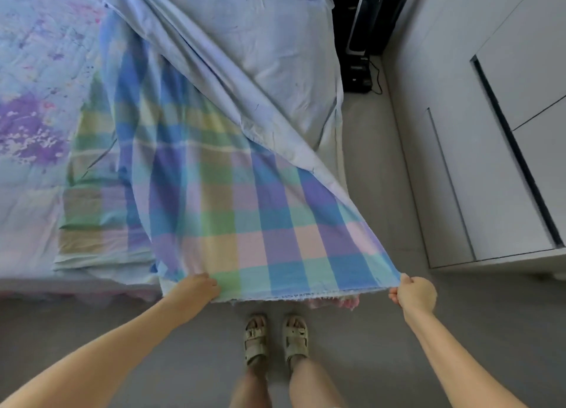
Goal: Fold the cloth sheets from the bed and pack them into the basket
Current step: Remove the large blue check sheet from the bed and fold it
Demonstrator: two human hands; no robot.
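Standing on grey floor (382, 331) beside bed (27, 208) — left hand (199, 288) and right hand (415, 294) pinching soft pastel checked sheet's (245, 208) frayed edge.

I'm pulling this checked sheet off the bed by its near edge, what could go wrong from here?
1. The pale blue sheet lies over the checked sheet along its right side, so pulling may drag it off the bed too.
2. The left hand and right hand grip only the frayed near edge, so a corner could slip out.
3. That edge hangs just above your sandals, so slack could touch the floor or catch underfoot.
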